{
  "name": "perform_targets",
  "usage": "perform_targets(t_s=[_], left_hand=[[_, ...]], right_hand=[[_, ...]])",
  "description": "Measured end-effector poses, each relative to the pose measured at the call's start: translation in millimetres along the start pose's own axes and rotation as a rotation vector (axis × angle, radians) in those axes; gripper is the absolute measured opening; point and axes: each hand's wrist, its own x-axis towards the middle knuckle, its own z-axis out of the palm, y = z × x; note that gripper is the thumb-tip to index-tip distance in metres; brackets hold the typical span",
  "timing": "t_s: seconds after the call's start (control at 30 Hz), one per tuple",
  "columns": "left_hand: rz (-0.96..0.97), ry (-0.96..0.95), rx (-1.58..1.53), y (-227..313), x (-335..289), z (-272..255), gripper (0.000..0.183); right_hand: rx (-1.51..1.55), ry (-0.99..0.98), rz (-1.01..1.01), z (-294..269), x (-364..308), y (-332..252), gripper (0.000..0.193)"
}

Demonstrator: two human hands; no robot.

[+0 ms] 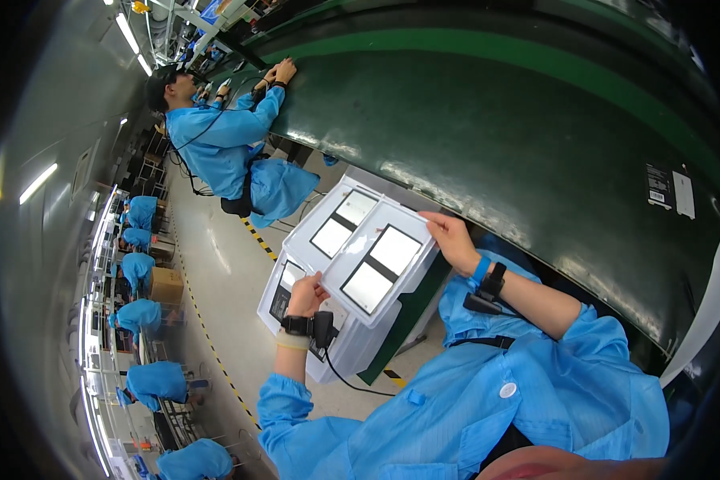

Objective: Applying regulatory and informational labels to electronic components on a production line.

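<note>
A shallow white plastic tray (415,276) is tilted between my hands above a stack of similar trays. In it lies a flat pack with two silver faces and a black band (382,269). My right hand (454,242) grips the tray's right corner, thumb and fingers closed on the rim. My left hand (305,296) pinches its left edge. Right behind, another white tray (303,234) carries a like silver pack (345,222). Below my left hand, a lower tray holds a dark and silver pack (284,294), partly covered by the hand.
A long green worktable (488,136) runs along the far side and right. A black labelled flat piece (658,187) and a white one (683,194) lie on it. A co-worker in blue (224,144) sits at its left. Yellow-black tape (258,238) marks the floor.
</note>
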Motion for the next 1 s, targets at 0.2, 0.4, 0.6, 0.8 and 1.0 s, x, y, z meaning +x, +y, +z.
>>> perform_targets(t_s=[0.2,0.4,0.6,0.8,1.0], left_hand=[[0.162,-0.019,-0.072,2.5,-48.3,-8.6,0.018],[0.344,-0.186,-0.008,46.6,-71.1,53.6,0.014],[0.322,-0.567,0.080,85.6,-30.3,201.0,0.007],[0.303,-0.961,0.331,103.9,2.1,388.3,0.012],[0.538,-0.915,0.886,122.8,-15.3,488.2,0.018]], right_hand=[[0.034,-0.091,-0.169,17.6,-54.2,-42.7,0.040],[0.005,0.050,-0.448,-10.3,-105.0,-88.7,0.045],[-0.251,0.459,-0.575,-82.4,-180.0,-143.4,0.045],[-0.106,0.826,-0.554,-145.6,-243.1,-139.2,0.045],[-0.844,1.051,-0.637,-192.8,-273.9,-174.9,0.030]])
